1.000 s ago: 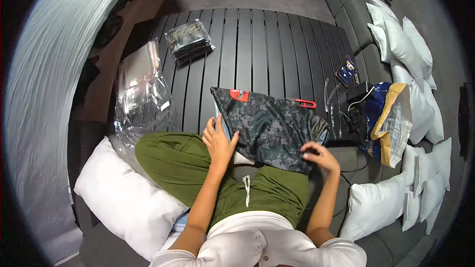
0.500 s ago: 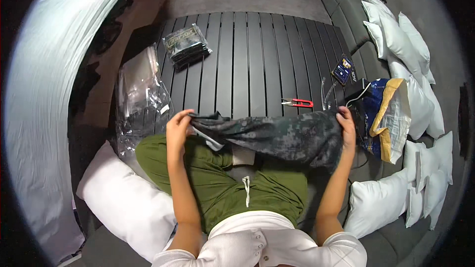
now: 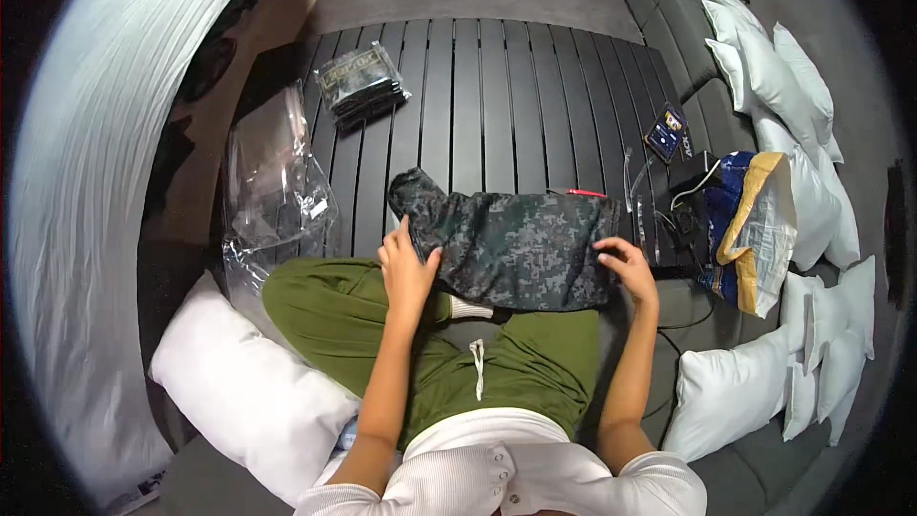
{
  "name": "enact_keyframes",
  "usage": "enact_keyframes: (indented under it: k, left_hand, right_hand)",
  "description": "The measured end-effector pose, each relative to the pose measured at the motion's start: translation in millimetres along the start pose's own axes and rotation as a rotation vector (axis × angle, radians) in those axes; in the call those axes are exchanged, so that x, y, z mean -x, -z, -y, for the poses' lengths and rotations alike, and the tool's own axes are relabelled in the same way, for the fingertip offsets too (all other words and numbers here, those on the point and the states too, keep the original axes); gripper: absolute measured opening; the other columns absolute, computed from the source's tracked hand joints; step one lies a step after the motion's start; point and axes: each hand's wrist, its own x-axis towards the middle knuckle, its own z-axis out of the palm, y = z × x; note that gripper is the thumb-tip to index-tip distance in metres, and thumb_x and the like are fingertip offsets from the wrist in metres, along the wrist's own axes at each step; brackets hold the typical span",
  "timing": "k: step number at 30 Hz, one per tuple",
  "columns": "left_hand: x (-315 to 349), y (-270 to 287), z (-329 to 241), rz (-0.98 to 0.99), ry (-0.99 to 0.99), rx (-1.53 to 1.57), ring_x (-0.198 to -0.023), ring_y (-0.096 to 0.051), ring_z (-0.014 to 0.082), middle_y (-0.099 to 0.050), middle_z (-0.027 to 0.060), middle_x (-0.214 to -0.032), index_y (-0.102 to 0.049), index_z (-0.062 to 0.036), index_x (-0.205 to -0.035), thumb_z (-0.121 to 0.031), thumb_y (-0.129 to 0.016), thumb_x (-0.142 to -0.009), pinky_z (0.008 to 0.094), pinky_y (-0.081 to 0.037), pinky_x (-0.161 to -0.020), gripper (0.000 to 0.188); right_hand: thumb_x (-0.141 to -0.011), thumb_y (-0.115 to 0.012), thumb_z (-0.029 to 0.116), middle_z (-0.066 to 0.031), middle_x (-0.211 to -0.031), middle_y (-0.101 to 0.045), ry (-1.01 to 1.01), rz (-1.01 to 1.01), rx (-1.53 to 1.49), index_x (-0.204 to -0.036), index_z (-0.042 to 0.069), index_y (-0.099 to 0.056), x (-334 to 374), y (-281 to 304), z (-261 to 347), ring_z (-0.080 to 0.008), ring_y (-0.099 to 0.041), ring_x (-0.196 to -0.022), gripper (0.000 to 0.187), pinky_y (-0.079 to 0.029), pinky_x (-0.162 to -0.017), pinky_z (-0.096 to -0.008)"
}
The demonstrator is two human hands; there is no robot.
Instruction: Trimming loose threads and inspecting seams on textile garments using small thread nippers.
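Observation:
A piece of dark digital-camouflage cloth (image 3: pixel 525 248) lies spread on the near edge of the slatted black table, its narrower left end bent upward. My left hand (image 3: pixel 409 268) rests on that left end with the thumb spread from the fingers. At the opposite side, my right hand (image 3: pixel 629 269) touches the cloth's right edge with loosely bent fingertips, not wrapped round it. Just beyond the cloth's far edge, a red strip of the thread snips' handle (image 3: pixel 585 193) shows; the cloth covers the rest.
A stack of packed dark items (image 3: pixel 361 84) and clear plastic bags (image 3: pixel 272 172) lie on the table's left. At right are a phone (image 3: pixel 667 132), a cable and a blue-and-yellow sack (image 3: pixel 750 229). White pillows (image 3: pixel 248 382) flank me on the grey sofa.
The cloth went from being held stretched between both hands to lying flatter on the table, now partly over the snips. My hands moved closer together and loosened their hold.

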Motion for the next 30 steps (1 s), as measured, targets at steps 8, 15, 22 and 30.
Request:
enact_keyframes:
  k: [8, 15, 22, 30]
  left_hand:
    - [-15.9, 42.6, 28.9, 0.082, 0.163, 0.53, -0.061, -0.053, 0.0127, -0.056, 0.0036, -0.066, -0.056, -0.0014, -0.1, -0.006, -0.058, -0.073, 0.0257, -0.043, -0.056, 0.027]
    - [-74.4, 68.4, 35.4, 0.233, 0.242, 1.391, -0.086, -0.049, 0.0101, -0.052, 0.0073, -0.102, -0.04, -0.0073, -0.124, -0.011, -0.051, -0.082, 0.0234, -0.039, -0.075, 0.043]
    - [-35.4, -0.9, 34.8, 0.042, -0.023, 0.163, -0.108, -0.042, 0.0339, -0.043, 0.0192, -0.12, -0.03, -0.0044, -0.129, -0.028, -0.064, -0.074, 0.0386, -0.034, -0.091, 0.069]
    - [-10.3, -10.1, 29.5, -0.115, -0.082, -0.041, -0.09, -0.048, 0.0308, -0.053, 0.0143, -0.096, -0.044, -0.0073, -0.117, -0.01, -0.059, -0.071, 0.0383, -0.04, -0.08, 0.048]
  right_hand:
    - [-0.069, -0.055, 0.0, -0.0044, -0.076, -0.058, 0.111, -0.025, 0.068, -0.077, -0.002, -0.062, 15.2, 25.5, 29.4, -0.0122, -0.052, -0.074, 0.011, -0.039, -0.072, -0.023]
    - [-0.08, -0.051, 0.002, -0.0047, -0.101, -0.056, 0.189, -0.271, -0.383, -0.114, 0.001, -0.049, -37.1, 20.7, 10.6, -0.0131, -0.054, -0.088, 0.035, -0.042, -0.08, -0.025]
    - [-0.076, -0.059, 0.005, -0.0019, -0.099, -0.052, -0.136, -0.102, -0.068, -0.122, 0.012, -0.045, -6.4, 3.9, -3.7, -0.0048, -0.047, -0.084, 0.049, -0.04, -0.065, -0.018]
    - [-0.072, -0.058, 0.0, 0.0, -0.075, -0.056, -0.237, 0.292, 0.025, -0.076, 0.0, -0.055, 31.5, 16.3, -3.9, -0.0081, -0.052, -0.072, 0.005, -0.041, -0.069, -0.0224]
